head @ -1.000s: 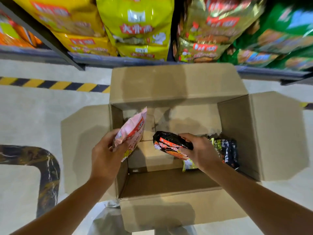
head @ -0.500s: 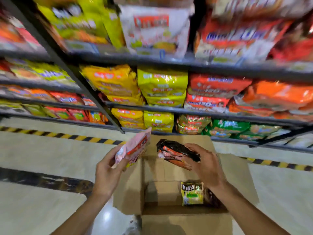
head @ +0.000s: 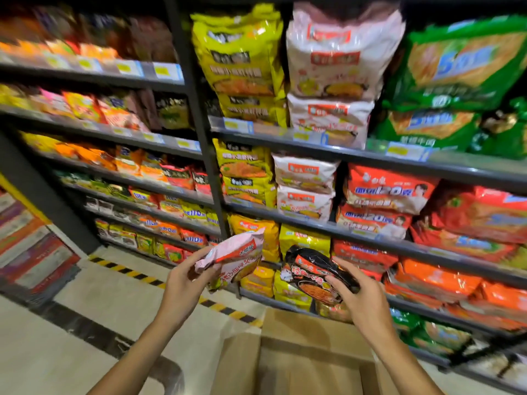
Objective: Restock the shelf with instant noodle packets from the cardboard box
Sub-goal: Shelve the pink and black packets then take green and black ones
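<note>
While both arms are raised toward the dark metal shelf unit (head: 379, 162), my left hand (head: 182, 283) pinches a pale pink plastic noodle packet (head: 233, 256) by its lower edge, tilted, in front of the yellow multipacks. Right of it, my right hand (head: 362, 295) wraps fingers round a black crinkly noodle packet with orange print (head: 313, 273). Open brown cardboard box (head: 296, 363) sits below, near the shelf foot. Judgement: find the matching single-packet rows first, probably the left bay; slide each in face-out, label upright, without crushing the noodles. Place one hand's packet at a time.
</note>
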### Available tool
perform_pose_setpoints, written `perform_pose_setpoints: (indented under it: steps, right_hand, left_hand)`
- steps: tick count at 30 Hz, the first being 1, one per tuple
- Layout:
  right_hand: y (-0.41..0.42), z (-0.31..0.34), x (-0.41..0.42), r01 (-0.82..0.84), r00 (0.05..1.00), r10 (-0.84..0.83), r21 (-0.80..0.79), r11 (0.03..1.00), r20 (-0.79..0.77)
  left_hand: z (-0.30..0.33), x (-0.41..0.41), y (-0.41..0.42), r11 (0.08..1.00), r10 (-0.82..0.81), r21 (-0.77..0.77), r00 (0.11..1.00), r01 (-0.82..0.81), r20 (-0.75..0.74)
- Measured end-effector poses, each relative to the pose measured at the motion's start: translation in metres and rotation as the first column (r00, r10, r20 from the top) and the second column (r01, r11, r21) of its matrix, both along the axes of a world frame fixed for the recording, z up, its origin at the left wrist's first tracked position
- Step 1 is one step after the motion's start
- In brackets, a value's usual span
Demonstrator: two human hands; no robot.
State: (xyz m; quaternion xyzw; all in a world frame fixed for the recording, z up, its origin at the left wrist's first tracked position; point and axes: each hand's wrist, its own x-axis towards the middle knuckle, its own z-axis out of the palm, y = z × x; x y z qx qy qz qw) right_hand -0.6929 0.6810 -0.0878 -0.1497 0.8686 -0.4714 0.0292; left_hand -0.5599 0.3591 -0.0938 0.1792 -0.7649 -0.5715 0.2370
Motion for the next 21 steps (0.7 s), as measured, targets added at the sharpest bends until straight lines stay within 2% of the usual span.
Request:
perform_pose_setpoints:
  steps: [6, 11, 21]
  right_hand:
    - [-0.014, 0.054, -0.006, -0.079, 0.993, 0.071, -0.089, 0.993, -0.094]
    - [-0.052, 0.091, 0.004, -0.231, 0.961, 0.21, -0.103, 0.968, -0.177]
    - [-0.169, 0.118, 0.067, -0.303, 0.924, 0.26, -0.121, 0.945, -0.282]
  left_hand:
    - [0.057, 0.031, 0.006, 0.996, 0.079, -0.042, 0.991, -0.084, -0.107]
    - [0.088, 0.062, -0.01, 0.974, 0.2, -0.076, 0.968, -0.213, -0.151]
    - [0.118, 0.15, -0.114, 0.942, 0.27, -0.129, 0.929, -0.309, -0.254]
